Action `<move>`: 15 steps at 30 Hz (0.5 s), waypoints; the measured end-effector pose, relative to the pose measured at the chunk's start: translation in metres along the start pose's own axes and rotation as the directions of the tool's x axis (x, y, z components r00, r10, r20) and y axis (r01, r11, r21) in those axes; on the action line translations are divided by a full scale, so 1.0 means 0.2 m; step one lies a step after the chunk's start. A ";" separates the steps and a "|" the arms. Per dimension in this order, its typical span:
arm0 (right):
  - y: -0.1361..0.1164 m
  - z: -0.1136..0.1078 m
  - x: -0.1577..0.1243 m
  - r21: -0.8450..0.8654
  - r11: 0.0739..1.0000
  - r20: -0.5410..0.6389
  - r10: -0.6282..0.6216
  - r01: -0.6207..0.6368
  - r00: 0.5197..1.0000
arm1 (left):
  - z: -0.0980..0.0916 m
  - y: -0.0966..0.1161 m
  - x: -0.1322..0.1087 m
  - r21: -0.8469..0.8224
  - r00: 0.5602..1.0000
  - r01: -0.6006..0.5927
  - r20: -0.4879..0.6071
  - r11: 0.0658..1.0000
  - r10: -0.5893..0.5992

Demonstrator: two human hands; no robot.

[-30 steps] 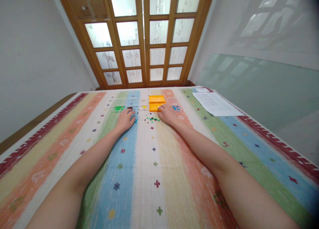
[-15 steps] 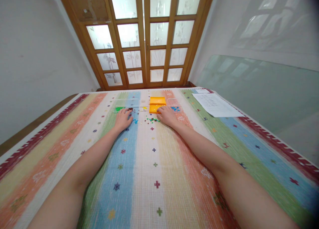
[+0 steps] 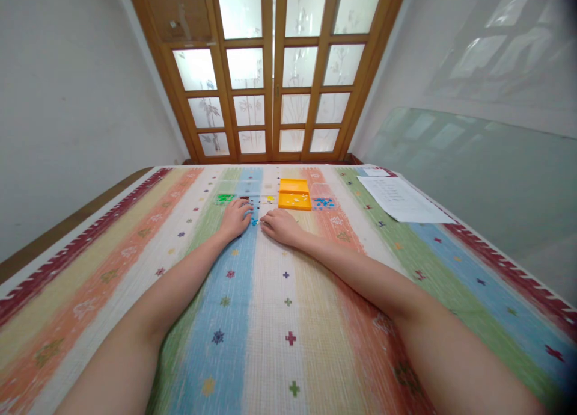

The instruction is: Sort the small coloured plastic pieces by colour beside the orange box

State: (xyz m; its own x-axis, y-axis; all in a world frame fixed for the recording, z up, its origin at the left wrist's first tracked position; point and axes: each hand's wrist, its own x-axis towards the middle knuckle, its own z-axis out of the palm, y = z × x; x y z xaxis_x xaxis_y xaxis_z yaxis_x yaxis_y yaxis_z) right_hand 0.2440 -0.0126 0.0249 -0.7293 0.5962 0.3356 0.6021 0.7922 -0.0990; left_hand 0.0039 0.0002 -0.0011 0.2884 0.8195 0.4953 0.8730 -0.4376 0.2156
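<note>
My left hand (image 3: 235, 219) rests on the cloth with its fingers apart and slightly bent, just in front of a small heap of dark pieces (image 3: 244, 197). Low over the cloth, my right hand (image 3: 280, 227) has its fingertips drawn together beside a few loose blue pieces (image 3: 255, 222); whatever they hold is too small to make out. The right hand covers most of the mixed loose pieces. Beyond it stands an open orange box (image 3: 294, 207) with small light pieces in it. Green pieces (image 3: 225, 198) and yellow pieces (image 3: 270, 197) lie behind my hands.
Blue pieces (image 3: 323, 203) sit in a clear container right of the orange box. Printed paper (image 3: 403, 199) lies at the right on the striped tablecloth (image 3: 270, 319). A glass board (image 3: 478, 168) leans by the right wall, and wooden glazed doors (image 3: 274, 102) stand behind the table.
My right hand has left the orange box's front edge and moved left and nearer to me, onto the loose pieces. The left hand stays about where it was. The view has shifted slightly.
</note>
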 end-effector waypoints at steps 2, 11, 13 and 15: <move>-0.02 0.01 0.04 -0.042 0.998 0.016 0.042 -0.041 0.999 | 0.00 -0.01 0.00 0.001 1.000 0.005 -0.008 1.000 -0.005; -0.06 0.11 0.13 -0.086 0.988 -0.011 0.130 -0.131 0.991 | 0.02 -0.01 -0.01 0.049 0.999 0.031 0.011 0.998 -0.031; -0.02 0.10 0.12 -0.062 0.989 -0.036 0.130 -0.132 0.991 | 0.02 0.00 -0.01 0.057 1.000 0.022 0.012 0.998 -0.023; 0.04 0.08 0.12 -0.033 0.987 -0.085 0.154 -0.157 0.984 | 0.02 0.01 -0.01 0.067 1.000 0.006 0.006 0.998 -0.006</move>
State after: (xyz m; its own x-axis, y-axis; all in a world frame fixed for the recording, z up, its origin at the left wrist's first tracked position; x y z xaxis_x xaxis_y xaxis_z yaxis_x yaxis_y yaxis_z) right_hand 0.2263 0.0107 0.0164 -0.5979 0.6978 0.3944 0.7195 0.6841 -0.1197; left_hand 0.0061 -0.0005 -0.0047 0.2850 0.8244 0.4890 0.8992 -0.4066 0.1614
